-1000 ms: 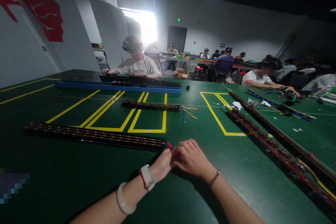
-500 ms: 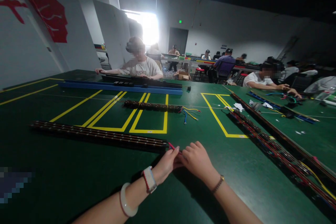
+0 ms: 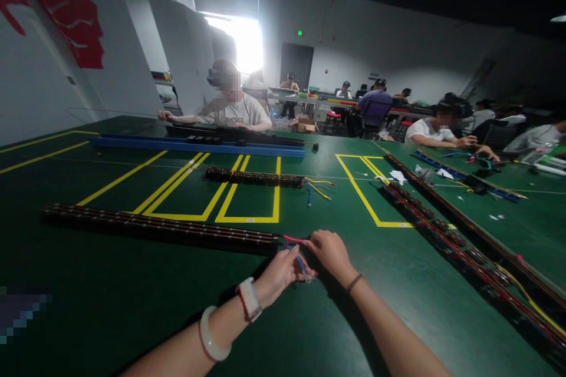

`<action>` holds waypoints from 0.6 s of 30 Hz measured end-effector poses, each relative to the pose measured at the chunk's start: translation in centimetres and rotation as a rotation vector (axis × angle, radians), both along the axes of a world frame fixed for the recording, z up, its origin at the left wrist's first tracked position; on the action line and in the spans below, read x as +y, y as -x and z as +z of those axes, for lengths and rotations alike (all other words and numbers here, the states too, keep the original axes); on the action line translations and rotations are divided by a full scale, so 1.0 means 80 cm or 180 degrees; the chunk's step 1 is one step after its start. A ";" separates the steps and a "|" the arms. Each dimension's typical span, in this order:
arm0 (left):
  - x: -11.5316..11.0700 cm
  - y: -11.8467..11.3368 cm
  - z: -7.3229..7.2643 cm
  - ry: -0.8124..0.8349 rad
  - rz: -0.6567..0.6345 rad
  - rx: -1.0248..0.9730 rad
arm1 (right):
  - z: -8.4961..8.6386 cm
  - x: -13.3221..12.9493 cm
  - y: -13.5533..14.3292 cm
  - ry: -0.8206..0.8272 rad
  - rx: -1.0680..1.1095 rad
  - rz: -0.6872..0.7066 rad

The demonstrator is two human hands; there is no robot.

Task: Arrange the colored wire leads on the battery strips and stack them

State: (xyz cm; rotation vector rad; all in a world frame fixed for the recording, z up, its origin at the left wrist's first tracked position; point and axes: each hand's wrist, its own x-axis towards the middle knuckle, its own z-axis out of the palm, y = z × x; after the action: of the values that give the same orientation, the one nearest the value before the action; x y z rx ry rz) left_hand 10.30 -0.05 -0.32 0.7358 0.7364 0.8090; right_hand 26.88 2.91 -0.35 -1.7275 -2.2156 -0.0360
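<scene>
A long black strip assembly with metal-dotted rows lies on the green table, and wires come out of its right end. My left hand is closed around a blue wire, whose pale end sticks out past the fingers. Just right of it, my right hand pinches a red wire, drawn out straight from the strip's end. The fingertips of the right hand are partly hidden. Both hands are close together but apart.
A shorter black strip with loose coloured wires lies beyond. Long wired strips run along the right. A blue rail lies before a co-worker. Paper scraps and yellow tape lines mark the table.
The two hands have moved slightly apart. My right hand has shifted up and right, drawing the red wire out straight. The blue wire now shows in my left hand.
</scene>
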 end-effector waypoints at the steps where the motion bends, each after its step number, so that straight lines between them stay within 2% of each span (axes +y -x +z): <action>1: -0.001 0.000 0.001 0.0013 -0.0013 -0.0011 | 0.000 -0.001 0.000 0.0005 0.0013 0.0008; 7: 0.002 0.008 0.011 0.0087 -0.0184 0.0141 | -0.005 -0.005 0.000 -0.0005 0.0050 0.0045; 13: 0.012 0.020 0.013 -0.0159 -0.0623 0.0827 | -0.006 -0.009 0.000 -0.0121 0.0078 0.0099; 18: 0.014 0.027 0.019 -0.0300 -0.0793 0.1391 | -0.005 -0.013 0.001 -0.0084 0.0186 0.0091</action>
State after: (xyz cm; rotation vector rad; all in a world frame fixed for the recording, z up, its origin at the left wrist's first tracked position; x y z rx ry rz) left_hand 8.17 1.08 1.16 1.0845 0.9769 0.4602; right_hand 26.77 1.90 -0.72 -1.6615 -2.1878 -0.0080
